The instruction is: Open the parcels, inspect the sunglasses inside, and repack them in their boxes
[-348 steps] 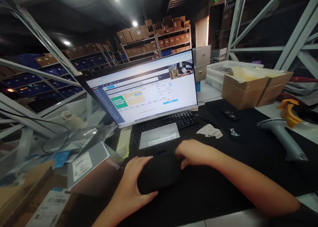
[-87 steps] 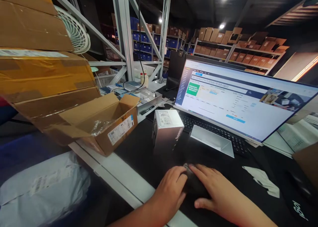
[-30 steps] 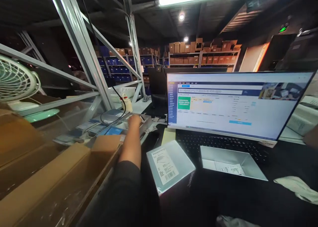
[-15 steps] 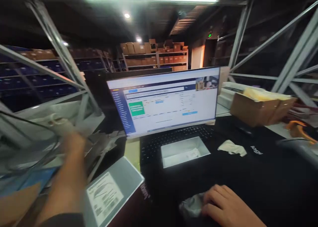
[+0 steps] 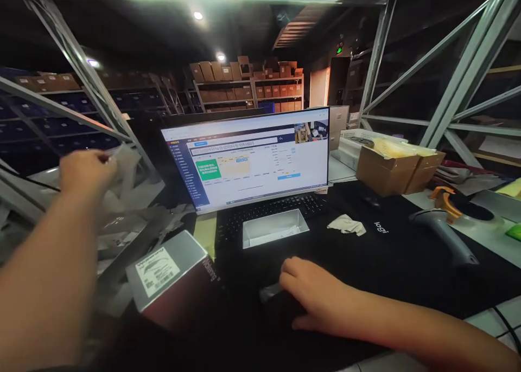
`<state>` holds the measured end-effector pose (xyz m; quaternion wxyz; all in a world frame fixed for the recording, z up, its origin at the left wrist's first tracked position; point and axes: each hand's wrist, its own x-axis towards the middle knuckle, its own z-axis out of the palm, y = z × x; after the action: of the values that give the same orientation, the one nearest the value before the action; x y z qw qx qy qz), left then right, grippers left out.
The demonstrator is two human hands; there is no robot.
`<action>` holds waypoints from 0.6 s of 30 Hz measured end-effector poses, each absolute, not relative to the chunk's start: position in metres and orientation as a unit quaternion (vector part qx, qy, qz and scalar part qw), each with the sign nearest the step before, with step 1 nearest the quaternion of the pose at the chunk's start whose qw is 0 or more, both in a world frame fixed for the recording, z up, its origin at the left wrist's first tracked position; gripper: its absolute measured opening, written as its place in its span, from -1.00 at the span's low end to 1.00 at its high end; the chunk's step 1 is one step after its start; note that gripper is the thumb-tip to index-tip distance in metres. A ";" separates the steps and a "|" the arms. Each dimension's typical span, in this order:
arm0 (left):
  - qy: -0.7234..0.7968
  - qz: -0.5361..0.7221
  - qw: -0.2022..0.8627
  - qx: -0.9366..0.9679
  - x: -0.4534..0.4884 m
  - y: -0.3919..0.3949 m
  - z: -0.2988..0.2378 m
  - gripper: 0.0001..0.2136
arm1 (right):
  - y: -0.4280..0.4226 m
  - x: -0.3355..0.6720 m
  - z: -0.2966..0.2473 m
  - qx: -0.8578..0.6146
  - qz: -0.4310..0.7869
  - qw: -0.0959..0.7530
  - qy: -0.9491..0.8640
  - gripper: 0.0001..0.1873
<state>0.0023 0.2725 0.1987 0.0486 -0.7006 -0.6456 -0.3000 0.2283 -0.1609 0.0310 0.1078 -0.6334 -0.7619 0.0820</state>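
My left hand (image 5: 87, 172) is raised over the crumpled clear plastic bags (image 5: 126, 220) at the left, fingers curled together; what they pinch, if anything, I cannot make out. On the black desk mat (image 5: 391, 274), my right hand (image 5: 311, 290) curls over a small, shiny clear plastic bag (image 5: 271, 292), whose contents are hidden. Between the hands stands a closed box (image 5: 179, 285) with a grey top and a white printed label. An open silver-grey box tray (image 5: 275, 230) lies in front of the keyboard (image 5: 264, 209), with a whitish paper inside.
A lit monitor (image 5: 252, 160) stands behind the keyboard. To the right are a crumpled white paper (image 5: 347, 225), a grey handheld scanner (image 5: 445, 236), an orange tape dispenser (image 5: 445, 201) and a cardboard box (image 5: 385, 174) of yellowish packets. Metal rack posts (image 5: 376, 57) frame the desk.
My left hand has lifted up and to the left from the plastic bags. My right hand stays at the small plastic bag. The view has shifted, showing more of the desk's right side.
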 end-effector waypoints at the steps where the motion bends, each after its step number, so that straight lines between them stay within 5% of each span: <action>1: -0.641 -0.307 0.070 -0.700 0.007 0.258 0.210 -0.49 | -0.164 0.228 0.029 -0.635 0.059 0.092 -0.765 -0.48; 6: -0.466 -0.378 0.164 -0.783 0.015 0.132 0.226 -0.27 | -0.184 0.227 0.011 -0.593 -0.001 0.073 -0.802 -0.51; 10: -0.283 -0.334 0.208 -0.875 0.022 0.010 0.194 -0.49 | -0.198 0.231 -0.007 -0.576 -0.032 0.139 -0.805 -0.56; 15: -0.189 -0.101 0.004 -0.977 0.050 -0.067 0.141 -0.86 | -0.199 0.235 -0.016 -0.580 -0.050 0.150 -0.799 -0.49; 18: -0.173 -0.080 -0.111 -0.975 0.063 -0.070 0.104 -0.84 | -0.198 0.240 -0.014 -0.630 -0.077 0.096 -0.766 -0.41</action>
<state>0.0627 -0.0698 0.1038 -0.1112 -0.9754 -0.1731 -0.0797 0.2396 -0.1983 -0.0144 0.0960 -0.6303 -0.7665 -0.0774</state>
